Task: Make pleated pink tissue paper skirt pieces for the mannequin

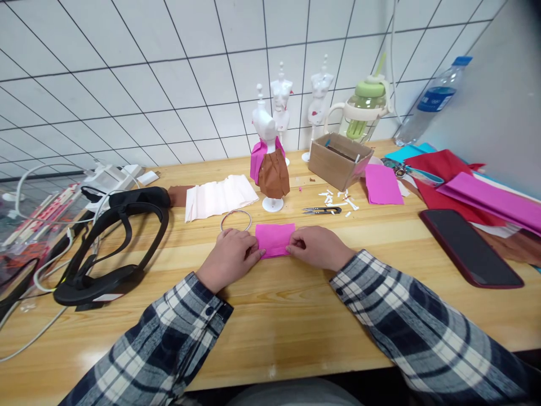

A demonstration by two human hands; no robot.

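Note:
A magenta sheet of crepe paper (pixel 275 235) lies on the table with a folded strip along its near edge. My left hand (pixel 236 252) grips its left near corner between thumb and fingers. At the right near corner, my right hand (pixel 318 248) pinches the same sheet. A thin ring (pixel 235 213) rests just beyond my left hand. Past the sheet stands a small white dress form (pixel 265 125) wearing a brown pleated skirt (pixel 274 175) and a magenta piece on its upper body. Thread snips (pixel 322 210) lie beyond my right hand.
Pale pleated paper (pixel 222 196) lies left of the dress form. White scraps (pixel 338 198) surround a cardboard box (pixel 340 160). A phone (pixel 471 248), coloured sheets (pixel 443 180) and a water bottle (pixel 435 101) are at right. A black headset (pixel 114 248) and cables occupy the left.

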